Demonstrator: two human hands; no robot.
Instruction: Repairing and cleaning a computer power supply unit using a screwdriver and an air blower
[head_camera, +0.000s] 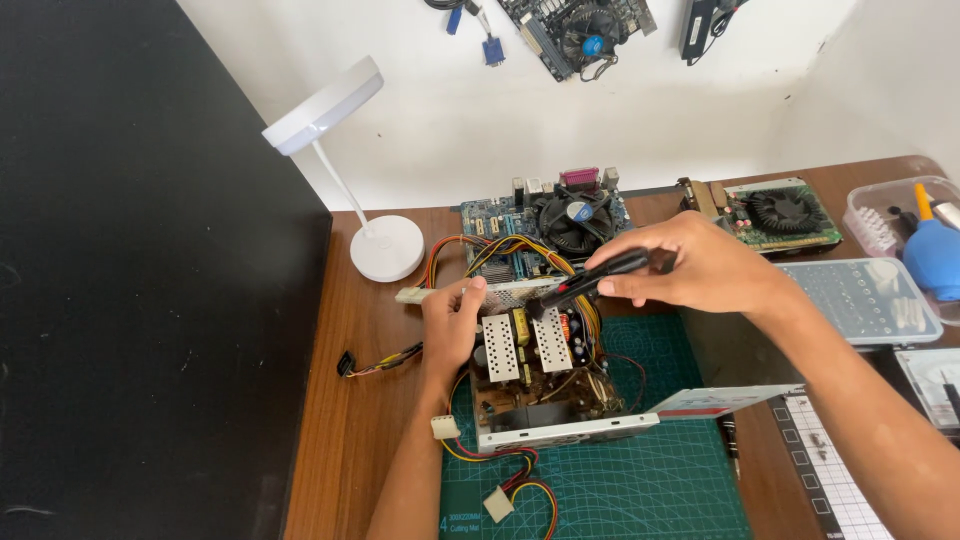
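An opened power supply unit (545, 385) with bare circuit board, silver heat sinks and coloured cables lies on a green cutting mat (640, 480). My left hand (452, 322) rests on the unit's left far edge, fingers curled over it. My right hand (700, 265) holds a black brush with a red band (590, 280), its bristle tip down at the components between the heat sinks.
A blue motherboard with fan (560, 225) lies behind the unit. A white desk lamp (385, 245) stands at left, a graphics card (780, 212) at back right, a clear bit case (870, 297) and a box with a blue blower (920, 235) at right. Loose connectors (497, 503) trail near the front.
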